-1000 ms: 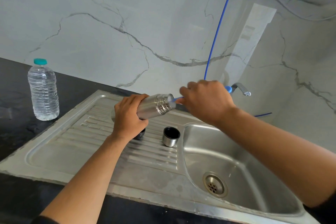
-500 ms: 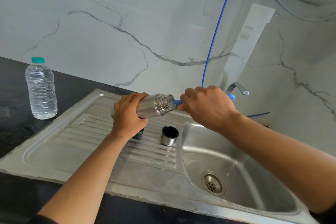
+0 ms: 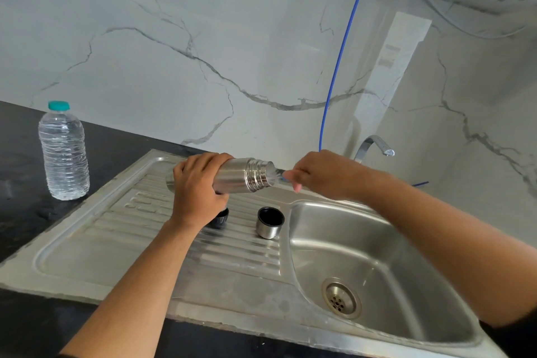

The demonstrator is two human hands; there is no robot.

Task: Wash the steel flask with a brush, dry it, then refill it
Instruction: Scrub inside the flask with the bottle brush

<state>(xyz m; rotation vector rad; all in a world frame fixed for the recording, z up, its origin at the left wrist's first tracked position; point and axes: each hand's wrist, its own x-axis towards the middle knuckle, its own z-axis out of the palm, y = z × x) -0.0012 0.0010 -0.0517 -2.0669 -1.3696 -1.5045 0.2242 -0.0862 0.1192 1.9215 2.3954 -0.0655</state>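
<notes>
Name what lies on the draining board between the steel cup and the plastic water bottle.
In the head view, a dark stopper lies between the steel cup and the plastic water bottle, half hidden under the left hand; otherwise only bare ribbed draining board.

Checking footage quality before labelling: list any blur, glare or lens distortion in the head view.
Head view: the right hand and the brush at the flask mouth are motion-blurred; the left hand is sharper. Soft daylight glare sheens the sink basin. Wide-angle distortion bends the counter edge and leans the bottle. Shadows are faint.
</notes>
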